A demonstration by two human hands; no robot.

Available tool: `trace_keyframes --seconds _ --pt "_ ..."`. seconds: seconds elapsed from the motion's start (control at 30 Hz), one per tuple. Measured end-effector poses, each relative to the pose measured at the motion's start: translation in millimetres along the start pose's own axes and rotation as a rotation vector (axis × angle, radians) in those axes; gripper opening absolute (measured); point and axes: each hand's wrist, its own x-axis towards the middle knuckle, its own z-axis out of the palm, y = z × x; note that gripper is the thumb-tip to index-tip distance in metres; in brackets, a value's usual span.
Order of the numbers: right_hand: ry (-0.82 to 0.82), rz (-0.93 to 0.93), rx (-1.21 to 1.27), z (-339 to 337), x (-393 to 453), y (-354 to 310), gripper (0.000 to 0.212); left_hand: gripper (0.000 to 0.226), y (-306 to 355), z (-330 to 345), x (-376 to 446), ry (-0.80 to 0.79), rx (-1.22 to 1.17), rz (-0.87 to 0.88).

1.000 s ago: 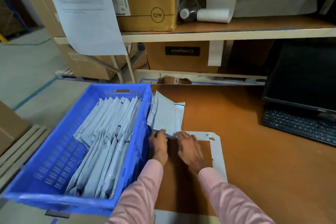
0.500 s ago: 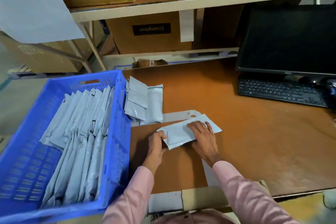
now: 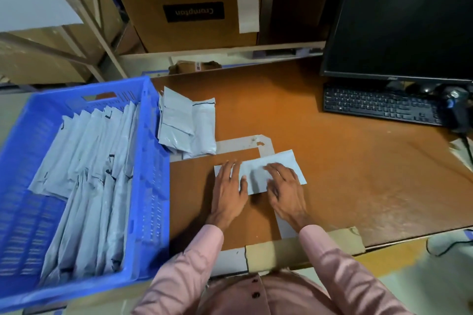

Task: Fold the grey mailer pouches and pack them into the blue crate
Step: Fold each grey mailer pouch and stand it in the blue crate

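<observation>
Both hands lie flat on one grey mailer pouch (image 3: 258,176) at the near middle of the bench (image 3: 332,161). The left hand (image 3: 229,192) covers the pouch's left end, fingers straight and slightly spread, thumb laid over the near edge. The right hand (image 3: 285,188) presses the right half, fingers extended and fanned toward the left; neither hand curls round anything. The pouch lies skewed, its right end farther away than its left, partly over a pale tape outline (image 3: 240,142) stuck to the bench.

Behind the hands and just beside the crate wall sits a small pile of grey pouches (image 3: 186,123) — how many it holds cannot be told, as they overlap.

The blue crate (image 3: 153,186) stands at the left, touching the bench edge. Inside it, packed pouches (image 3: 89,174) stand on edge in overlapping rows that fill its right part; the exact count is not readable.

At the far right of the bench are one black monitor (image 3: 399,25) and one black keyboard (image 3: 381,105) — the keyboard directly in front of the screen. A cardboard box (image 3: 189,15) sits on the shelf behind.
</observation>
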Motion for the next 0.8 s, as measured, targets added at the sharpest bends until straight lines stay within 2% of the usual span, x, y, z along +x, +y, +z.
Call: trace_keyframes --seconds 0.13,0.2,0.33,0.8 --pt "-0.145 0.006 -0.181 5.0 16.1 14.5 0.059 0.06 -12.4 17.5 8.0 -0.193 0.134 0.107" --pt "-0.204 0.011 -0.21 9.4 17.9 22.6 0.064 0.062 -18.7 21.2 10.4 -0.238 0.204 0.12" --pt "-0.208 0.067 -0.153 12.2 18.4 27.6 0.067 0.065 -18.4 23.8 13.1 -0.24 0.27 0.116" --pt "-0.253 0.06 -0.2 11.9 22.9 28.3 0.059 0.065 -17.8 26.2 14.1 -0.238 0.284 0.107"
